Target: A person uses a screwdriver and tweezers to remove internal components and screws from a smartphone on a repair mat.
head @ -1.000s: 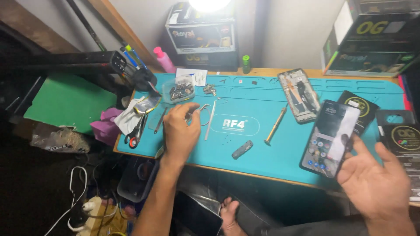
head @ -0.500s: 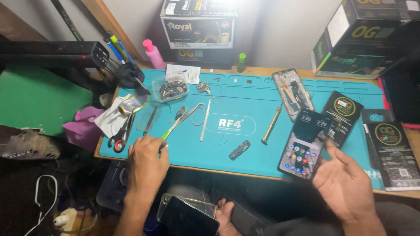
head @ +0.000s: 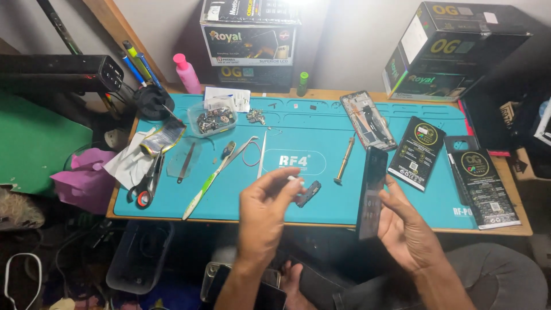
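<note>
Right hand [head: 404, 227], lower right of frame, grips dark phone [head: 372, 192] upright; left hand [head: 265, 215] pinches a small pale item; phone is best kept steady over teal mat [head: 321, 138]

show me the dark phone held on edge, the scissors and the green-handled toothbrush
dark phone held on edge [head: 372, 192], head view, middle of its dark face
scissors with black and red handles [head: 148, 185], head view, near the pivot above the handles
green-handled toothbrush [head: 208, 182], head view, middle of the handle

Wooden desk [head: 321, 93], pale wall [head: 166, 23]
</note>
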